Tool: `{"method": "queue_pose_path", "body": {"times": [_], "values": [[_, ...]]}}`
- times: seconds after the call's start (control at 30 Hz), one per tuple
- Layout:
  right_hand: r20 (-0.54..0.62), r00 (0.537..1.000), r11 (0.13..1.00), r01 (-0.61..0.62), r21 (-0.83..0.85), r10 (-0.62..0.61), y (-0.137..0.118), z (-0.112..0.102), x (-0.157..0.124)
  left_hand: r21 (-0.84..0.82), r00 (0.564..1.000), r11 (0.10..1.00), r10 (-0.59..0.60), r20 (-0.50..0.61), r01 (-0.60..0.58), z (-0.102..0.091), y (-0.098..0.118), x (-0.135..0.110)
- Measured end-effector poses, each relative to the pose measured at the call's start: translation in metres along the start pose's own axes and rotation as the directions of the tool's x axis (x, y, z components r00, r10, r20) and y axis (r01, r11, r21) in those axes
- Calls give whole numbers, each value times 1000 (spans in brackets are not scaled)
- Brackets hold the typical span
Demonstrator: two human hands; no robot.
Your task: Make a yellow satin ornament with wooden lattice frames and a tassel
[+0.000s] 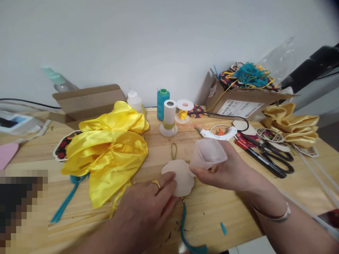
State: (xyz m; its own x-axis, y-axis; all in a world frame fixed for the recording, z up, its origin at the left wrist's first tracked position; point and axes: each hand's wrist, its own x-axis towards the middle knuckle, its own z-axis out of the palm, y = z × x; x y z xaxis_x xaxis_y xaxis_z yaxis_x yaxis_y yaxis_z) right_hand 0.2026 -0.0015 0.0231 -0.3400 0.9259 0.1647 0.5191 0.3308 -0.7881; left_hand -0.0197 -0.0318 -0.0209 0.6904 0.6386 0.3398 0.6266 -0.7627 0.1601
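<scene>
While the left hand [148, 201] lies flat, fingers together, pinning a pale scalloped card disc [182, 178] to the wooden counter [212, 208], the right hand [225, 169], its grip clamped on a frosted translucent plastic cup [208, 152], tilts it just above the disc. Left of the grips: crumpled yellow satin fabric [108, 151].

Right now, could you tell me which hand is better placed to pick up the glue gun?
Probably the right hand: it is nearer the glue gun, just beyond it, though it holds a translucent cup. The left hand is pressing down the cream cutout.
</scene>
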Motion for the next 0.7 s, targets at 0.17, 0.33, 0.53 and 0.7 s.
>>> {"method": "queue_pose_path", "body": {"times": [0.17, 0.33, 0.53, 0.7], "values": [[96, 995, 997, 13, 79, -21, -5, -2, -1, 6, 1000, 1000, 1, -15, -1, 1, -1, 0], [185, 983, 992, -32, 126, 8, -9, -3, -3, 19, 1000, 1000, -6, -14, 6, 2, -1, -1], [227, 974, 995, -30, 99, 7, -10, -2, -3, 34, 1000, 999, 4, -15, -3, -1, 0, 0], [201, 980, 992, -34, 122, 9, -7, -7, -1, 43, 1000, 999, -2, 3, 2, -1, 0, 1]]}}
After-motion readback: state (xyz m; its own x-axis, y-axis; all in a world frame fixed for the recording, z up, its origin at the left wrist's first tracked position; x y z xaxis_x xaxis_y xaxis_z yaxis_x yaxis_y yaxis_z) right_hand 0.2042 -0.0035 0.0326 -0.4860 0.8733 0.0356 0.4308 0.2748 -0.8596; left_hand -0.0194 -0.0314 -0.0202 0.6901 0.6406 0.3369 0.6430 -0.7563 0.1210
